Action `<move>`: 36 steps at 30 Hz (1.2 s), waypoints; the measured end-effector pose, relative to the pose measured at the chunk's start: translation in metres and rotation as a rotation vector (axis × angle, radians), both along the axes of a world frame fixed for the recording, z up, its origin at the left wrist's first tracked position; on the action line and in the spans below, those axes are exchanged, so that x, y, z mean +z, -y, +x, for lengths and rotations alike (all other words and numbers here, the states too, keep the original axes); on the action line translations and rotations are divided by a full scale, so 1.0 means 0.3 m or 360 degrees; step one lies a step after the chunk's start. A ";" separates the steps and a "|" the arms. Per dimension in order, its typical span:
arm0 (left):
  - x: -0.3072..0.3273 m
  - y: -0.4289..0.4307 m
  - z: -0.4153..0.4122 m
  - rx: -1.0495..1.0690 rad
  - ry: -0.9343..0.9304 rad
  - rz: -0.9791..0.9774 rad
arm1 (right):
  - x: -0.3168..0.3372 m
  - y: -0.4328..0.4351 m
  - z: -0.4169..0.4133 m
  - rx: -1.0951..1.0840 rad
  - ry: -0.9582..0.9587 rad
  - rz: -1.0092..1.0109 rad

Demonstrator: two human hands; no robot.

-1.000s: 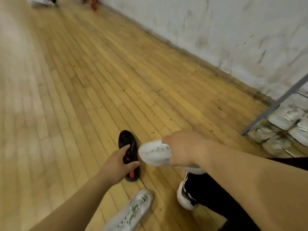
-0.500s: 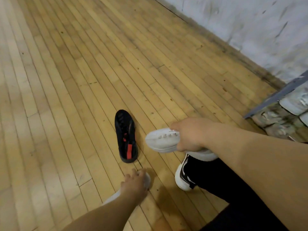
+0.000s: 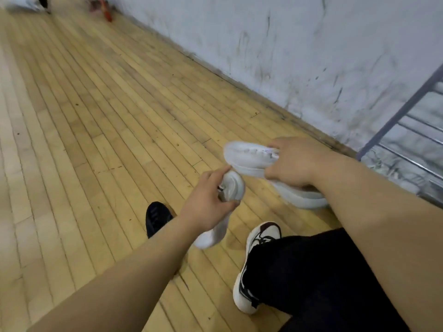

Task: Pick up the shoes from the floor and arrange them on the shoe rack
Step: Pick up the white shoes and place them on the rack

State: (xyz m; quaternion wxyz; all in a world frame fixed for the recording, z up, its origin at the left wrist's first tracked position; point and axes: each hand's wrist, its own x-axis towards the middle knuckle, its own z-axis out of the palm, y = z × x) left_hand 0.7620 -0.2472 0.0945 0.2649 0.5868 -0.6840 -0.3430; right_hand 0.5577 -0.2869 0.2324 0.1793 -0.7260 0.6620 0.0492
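A white sneaker (image 3: pixel 249 154) is off the floor (image 3: pixel 107 116) in the right hand (image 3: pixel 292 161), whose fingers curl over its upper and thumb tucks under the sole. The toe points away from the person, toward the wall (image 3: pixel 287 44). Beside it, a second white sneaker (image 3: pixel 232 188) is now lifted too. Half a second ago it lay on the boards near the person's feet with the left hand (image 3: pixel 206 202) only reaching down to it. Now that hand wraps round its middle, fingers closed on the upper, with one end drooping below the wrist. The two sneakers nearly touch at their tips. I judge this to be a matched pair in hand, ready to go to the rack together. A second ago the left hand was on the black shoe (image 3: pixel 157 216), which it has let go. That shoe lies on the floor just behind the left wrist and has yet to be collected. The shoe rack (image 3: pixel 405 109) stands at the floor's right edge against the wall. Its upper rails look bare, and what sits on the lower tier is too blurred to tell. The person's own worn trainer (image 3: pixel 261 236) rests on the boards below the hands.
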 end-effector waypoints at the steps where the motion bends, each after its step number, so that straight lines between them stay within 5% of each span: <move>1: 0.077 0.034 -0.040 -0.0068 0.0003 -0.0095 | 0.082 -0.008 -0.049 -0.0024 -0.0008 -0.0100; 8: 0.570 0.156 -0.440 -0.0757 0.0129 -0.0638 | 0.414 -0.300 -0.569 -0.0567 -0.0010 -0.0408; 13: 0.666 0.134 -0.794 -0.1556 0.0497 -0.0802 | 0.264 -0.558 -0.885 -0.0906 0.0026 -0.0104; 18: 0.531 0.088 -1.027 -0.2033 0.0900 -0.0873 | 0.073 -0.645 -1.072 -0.1083 0.0169 -0.0020; 36: 0.451 0.127 -1.435 -0.1951 0.0964 -0.1291 | -0.128 -0.267 -1.413 -0.1722 0.0387 -0.0561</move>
